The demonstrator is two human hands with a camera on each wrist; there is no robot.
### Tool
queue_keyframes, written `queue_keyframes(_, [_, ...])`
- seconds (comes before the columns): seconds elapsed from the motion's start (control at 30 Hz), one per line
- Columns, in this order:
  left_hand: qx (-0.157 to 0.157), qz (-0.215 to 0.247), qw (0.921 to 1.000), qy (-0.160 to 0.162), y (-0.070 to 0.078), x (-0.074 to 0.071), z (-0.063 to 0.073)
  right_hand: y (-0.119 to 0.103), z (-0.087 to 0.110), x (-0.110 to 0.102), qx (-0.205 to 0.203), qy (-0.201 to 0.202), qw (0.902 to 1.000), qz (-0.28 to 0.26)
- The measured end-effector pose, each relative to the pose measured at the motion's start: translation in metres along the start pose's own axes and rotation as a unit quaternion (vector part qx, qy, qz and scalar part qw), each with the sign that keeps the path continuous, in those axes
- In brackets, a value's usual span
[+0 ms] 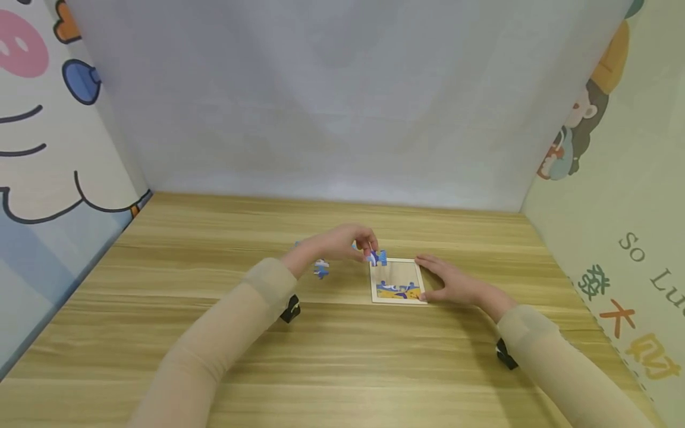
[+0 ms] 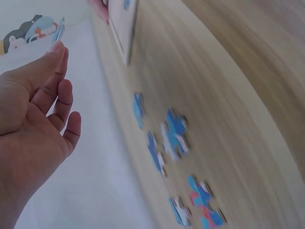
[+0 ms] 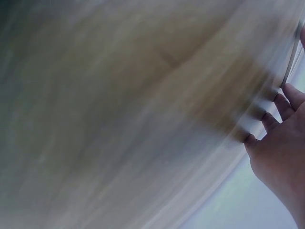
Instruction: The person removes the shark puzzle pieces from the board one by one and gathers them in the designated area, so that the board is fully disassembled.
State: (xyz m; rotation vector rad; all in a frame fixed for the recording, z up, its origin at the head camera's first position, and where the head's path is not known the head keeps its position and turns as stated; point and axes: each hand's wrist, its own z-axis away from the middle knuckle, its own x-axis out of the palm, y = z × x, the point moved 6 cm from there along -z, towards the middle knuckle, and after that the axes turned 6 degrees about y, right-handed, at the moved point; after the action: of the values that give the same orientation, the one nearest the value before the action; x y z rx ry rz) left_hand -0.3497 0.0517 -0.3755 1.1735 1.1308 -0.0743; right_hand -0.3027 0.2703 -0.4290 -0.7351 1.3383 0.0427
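My left hand [image 1: 345, 242] pinches a blue and white jigsaw piece [image 1: 381, 258] between thumb and fingertips, above the upper left corner of a square puzzle tray [image 1: 398, 302]. In the left wrist view this piece [image 2: 59, 31] shows edge-on. Joined pieces [image 1: 398, 291] in blue, white and yellow fill the tray's near part; bare wood shows beyond them. With fingers spread, my right hand [image 1: 452, 284] rests at the tray's right side, thumb at the near corner and fingertips by the far one. Fingertips also meet the table in the right wrist view.
Several loose jigsaw pieces [image 2: 175, 136] lie on the wooden table [image 1: 342, 356] left of the tray, partly hidden by my left hand in the head view. A white cloth [image 1: 332, 119] hangs behind the table; printed panels [image 1: 605, 238] stand at both sides.
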Motion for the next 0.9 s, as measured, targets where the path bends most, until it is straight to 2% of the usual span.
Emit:
queue_keyframes(0.37, [-0.03, -0.004, 0.9995, 0.008, -0.033, -0.008, 0.022, -0.004, -0.002, -0.008, -0.006, 0.028, 0.9986, 0.044])
queue_keyframes(0.6, [-0.07, 0.026, 0.9972, 0.007, -0.055, -0.004, 0.035, -0.004, -0.003, -0.009, -0.003, 0.032, 0.9982, 0.051])
queue_keyframes(0.9, [-0.082, 0.011, 0.9965, -0.012, -0.067, 0.007, 0.039, -0.005, 0.001, -0.006, 0.003, 0.029, 0.9978, 0.06])
